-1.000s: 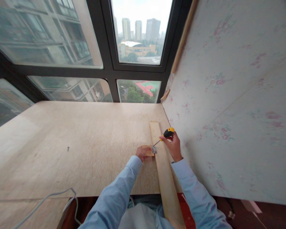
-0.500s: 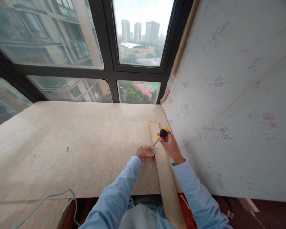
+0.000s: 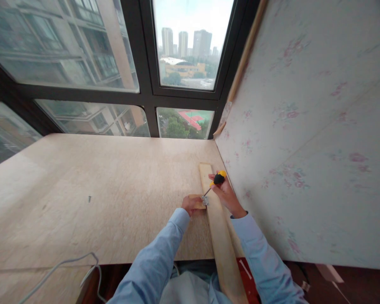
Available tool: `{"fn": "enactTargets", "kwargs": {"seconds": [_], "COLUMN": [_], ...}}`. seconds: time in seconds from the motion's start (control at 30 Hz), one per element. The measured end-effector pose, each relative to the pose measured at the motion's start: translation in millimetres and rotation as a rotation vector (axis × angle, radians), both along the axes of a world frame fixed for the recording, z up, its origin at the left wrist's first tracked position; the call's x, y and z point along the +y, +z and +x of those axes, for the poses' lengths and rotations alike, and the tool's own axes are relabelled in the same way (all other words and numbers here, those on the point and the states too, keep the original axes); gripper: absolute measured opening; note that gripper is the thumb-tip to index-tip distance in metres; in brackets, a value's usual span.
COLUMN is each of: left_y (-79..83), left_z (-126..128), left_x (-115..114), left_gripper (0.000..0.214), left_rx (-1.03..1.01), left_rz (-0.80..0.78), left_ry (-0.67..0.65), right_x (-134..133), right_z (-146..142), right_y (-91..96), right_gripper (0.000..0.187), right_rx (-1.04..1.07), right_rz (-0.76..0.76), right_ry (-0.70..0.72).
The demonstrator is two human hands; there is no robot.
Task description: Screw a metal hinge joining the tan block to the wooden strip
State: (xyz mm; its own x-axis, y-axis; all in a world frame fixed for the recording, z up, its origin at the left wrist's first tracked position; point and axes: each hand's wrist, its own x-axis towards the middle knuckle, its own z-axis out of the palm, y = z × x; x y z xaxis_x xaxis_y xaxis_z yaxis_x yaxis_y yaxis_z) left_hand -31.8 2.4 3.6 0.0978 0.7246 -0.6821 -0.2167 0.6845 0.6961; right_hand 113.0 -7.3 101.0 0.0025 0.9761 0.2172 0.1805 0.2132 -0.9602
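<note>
A long pale wooden strip lies on the plywood tabletop, running from the front edge towards the wall. A small wooden block sits against its left side, with a small metal hinge at the joint. My left hand presses down on the block. My right hand grips a yellow and black screwdriver, whose tip rests on the hinge.
A single dark screw lies on the tabletop to the left. A white cable loops over the front left edge. A flowered panel stands upright on the right. Dark-framed windows close the far side.
The screwdriver handle swung from tilted right to more upright, then back slightly right. My left hand stays on the block. The view has shifted a little.
</note>
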Motion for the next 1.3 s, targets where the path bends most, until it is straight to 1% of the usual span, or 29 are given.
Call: {"fn": "enactTargets", "kwargs": {"seconds": [0.07,0.13,0.17,0.23,0.3,0.37,0.43,0.57,0.67,0.77,0.8,0.9,0.97,1.03,1.2,1.3], "left_y": [1.4,2.9,3.6,4.7,5.7,6.8,7.9,8.9,7.4,4.5,3.5,1.3,0.8,1.1,2.9,2.7], "left_z": [0.1,0.5,0.8,1.5,1.9,1.8,1.4,0.0,-0.2,0.2,0.4,0.9,1.2,1.6,1.9,1.7], "left_x": [0.1,0.2,0.4,0.5,0.5,0.2,-0.3,-1.3,-1.4,-0.8,-0.5,0.3,0.5,0.4,-0.4,-0.2], "left_gripper": [0.028,0.026,0.024,0.021,0.021,0.021,0.02,0.02,0.024,0.027,0.027,0.025,0.023,0.02,0.021,0.022], "left_rx": [0.009,0.016,0.02,0.033,0.047,0.052,0.044,0.014,0.003,-0.002,-0.003,0.001,0.006,0.003,-0.023,-0.023], "left_rz": [-0.009,-0.013,-0.015,-0.016,-0.018,-0.019,-0.017,-0.006,-0.004,-0.001,0.0,0.004,0.001,0.0,-0.003,-0.005], "left_ry": [0.002,0.001,0.0,-0.002,-0.002,-0.003,-0.007,-0.016,-0.018,-0.011,-0.009,-0.006,-0.005,-0.004,0.001,0.007], "right_x": [-1.5,-3.1,-3.7,-3.9,-2.9,-1.2,0.4,1.3,0.3,-1.2,-1.5,-1.3,-0.6,-0.1,0.1,0.2], "right_z": [0.8,-0.4,-1.6,-4.9,-8.3,-10.7,-11.6,-9.1,-6.4,-6.2,-6.9,-10.8,-13.8,-15.8,-12.3,-7.6], "right_y": [3.7,9.7,12.8,17.5,18.7,16.4,12.0,5.8,7.2,12.0,13.8,17.2,16.3,13.1,4.6,5.2], "right_gripper": [0.046,0.045,0.047,0.051,0.053,0.053,0.052,0.049,0.047,0.043,0.044,0.049,0.052,0.053,0.056,0.057], "right_rx": [0.006,-0.061,-0.127,-0.296,-0.436,-0.453,-0.334,-0.012,0.054,-0.022,-0.08,-0.31,-0.397,-0.351,-0.012,0.053], "right_rz": [-0.009,-0.022,-0.026,-0.019,0.008,0.024,0.016,0.003,-0.004,-0.009,-0.003,0.04,0.054,0.039,-0.006,-0.018], "right_ry": [0.035,0.012,-0.031,-0.16,-0.287,-0.335,-0.282,-0.057,0.018,-0.006,-0.047,-0.234,-0.306,-0.279,-0.049,-0.021]}}
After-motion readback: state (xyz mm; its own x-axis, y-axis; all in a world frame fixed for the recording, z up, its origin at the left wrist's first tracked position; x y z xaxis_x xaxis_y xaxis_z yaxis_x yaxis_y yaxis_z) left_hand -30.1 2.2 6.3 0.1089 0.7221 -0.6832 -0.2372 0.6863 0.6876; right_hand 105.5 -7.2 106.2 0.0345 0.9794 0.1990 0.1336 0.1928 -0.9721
